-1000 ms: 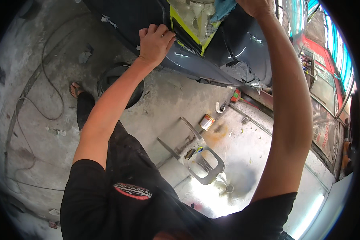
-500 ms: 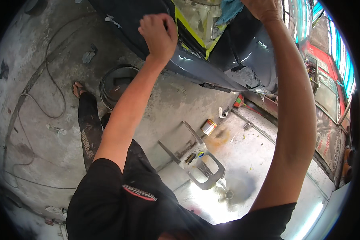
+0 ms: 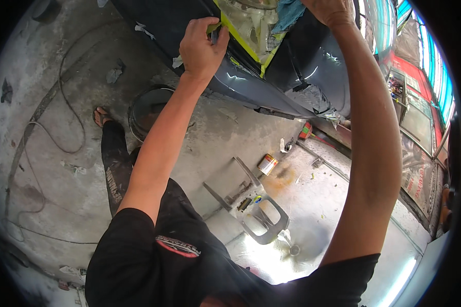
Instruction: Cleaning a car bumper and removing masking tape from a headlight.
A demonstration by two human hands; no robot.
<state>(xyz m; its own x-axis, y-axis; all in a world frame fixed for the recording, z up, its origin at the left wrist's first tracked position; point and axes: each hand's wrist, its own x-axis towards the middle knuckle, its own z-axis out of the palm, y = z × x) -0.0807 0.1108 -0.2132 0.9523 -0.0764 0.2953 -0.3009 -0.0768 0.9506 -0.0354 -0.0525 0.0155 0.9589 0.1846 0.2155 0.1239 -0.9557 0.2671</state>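
Observation:
At the top of the view is a dark grey car body with a clear headlight edged in yellow-green masking tape. My left hand is at the headlight's left edge, its thumb and forefinger pinching a loose piece of the same tape. My right hand is above the headlight's right side, beside a crumpled blue cloth. The picture's top edge cuts off its fingers, so whether it grips the cloth is hidden.
Below the car stands a grey plastic stool with small items on it. A tin can lies near it on the floor. Left of my left forearm is a dark round tub. A hose curves across the concrete at left.
My left hand has shifted slightly left and down, and tape now shows between its thumb and forefinger. The right hand has moved a little left.

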